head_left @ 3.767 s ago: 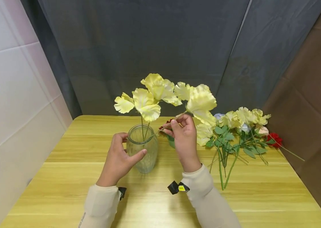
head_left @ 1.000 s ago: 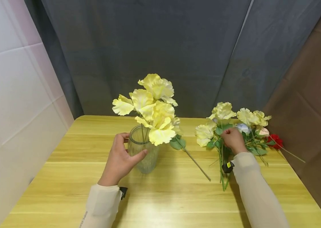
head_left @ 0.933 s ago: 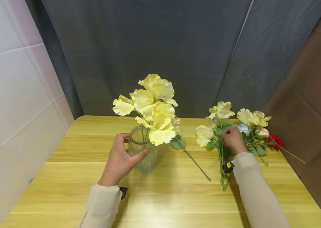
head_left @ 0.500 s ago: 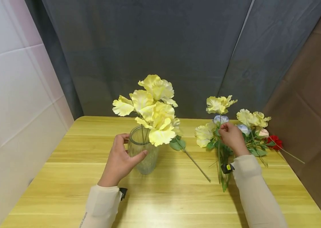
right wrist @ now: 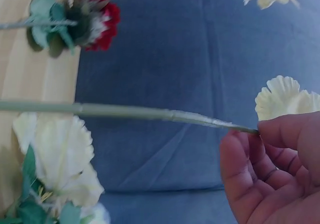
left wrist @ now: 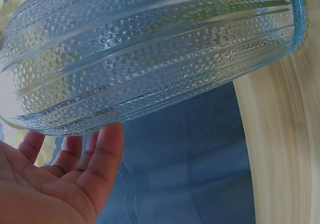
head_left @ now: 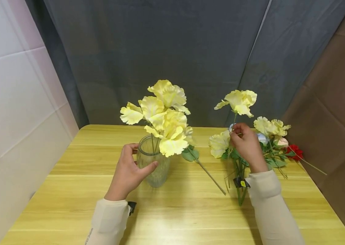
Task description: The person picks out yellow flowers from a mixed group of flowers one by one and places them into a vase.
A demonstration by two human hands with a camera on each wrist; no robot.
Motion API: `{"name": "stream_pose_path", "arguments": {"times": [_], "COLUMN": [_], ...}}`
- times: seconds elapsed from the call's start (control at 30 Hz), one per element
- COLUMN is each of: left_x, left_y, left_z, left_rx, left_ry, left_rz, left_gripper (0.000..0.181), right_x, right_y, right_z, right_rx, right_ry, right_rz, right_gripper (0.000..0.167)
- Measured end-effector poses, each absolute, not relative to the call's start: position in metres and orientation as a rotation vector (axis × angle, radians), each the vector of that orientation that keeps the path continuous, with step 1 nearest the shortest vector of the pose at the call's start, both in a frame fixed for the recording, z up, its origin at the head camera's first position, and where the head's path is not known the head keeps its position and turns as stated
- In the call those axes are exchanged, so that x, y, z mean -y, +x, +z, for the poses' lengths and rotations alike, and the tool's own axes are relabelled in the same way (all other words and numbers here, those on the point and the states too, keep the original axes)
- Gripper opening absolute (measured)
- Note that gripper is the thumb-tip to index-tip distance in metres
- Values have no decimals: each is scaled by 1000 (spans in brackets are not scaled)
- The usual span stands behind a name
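In the head view, my left hand (head_left: 131, 172) holds the ribbed glass vase (head_left: 157, 173) around its side, thumb across the front. Its fingertips touch the dimpled glass of the vase (left wrist: 150, 54) in the left wrist view. Several yellow artificial flowers (head_left: 167, 115) stand in the vase and lean over its rim. Over on the right, my right hand (head_left: 247, 143) pinches the stem of one yellow flower (head_left: 238, 102), raised upright above the pile. The right wrist view shows the stem (right wrist: 125, 110) running from thumb and fingertips, bare along its length.
Below the right hand lie yellow flowers (head_left: 219, 144), a blue bloom (head_left: 262, 139), a pink one (head_left: 282, 142), a red flower (head_left: 295, 152) and green stems on the wooden table (head_left: 172, 217). A leafy stem (head_left: 206, 170) lies right of the vase, its red bloom (right wrist: 102, 27) showing in the right wrist view.
One yellow flower went into the vase, and my right hand moved to the pile. Since then it has lifted another yellow flower up out of it. My left hand has stayed on the vase.
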State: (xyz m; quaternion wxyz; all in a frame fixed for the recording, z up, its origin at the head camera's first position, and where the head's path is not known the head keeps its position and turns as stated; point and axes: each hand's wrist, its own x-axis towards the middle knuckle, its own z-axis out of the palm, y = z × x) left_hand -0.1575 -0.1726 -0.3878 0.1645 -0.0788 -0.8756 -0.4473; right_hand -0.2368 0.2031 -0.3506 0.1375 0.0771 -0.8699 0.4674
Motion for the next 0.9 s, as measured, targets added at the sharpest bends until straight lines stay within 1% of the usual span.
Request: {"name": "stream_pose_path", "arguments": {"times": [0.37,0.9], "left_x": [173,173], "left_y": [-158,-158], "left_z": [-387,-388], "left_rx": [2498,2498], "left_ry": [-225,-231], "left_rz": [-1279,-1271], "left_gripper": [83,83], "right_x": [-182,-163], "right_y": [-225,-207], "right_z": [-345,-330], "right_rx": [2419,2282], "right_ry": [309,412], "right_rz": [1496,1557], "right_gripper": [21,22]}}
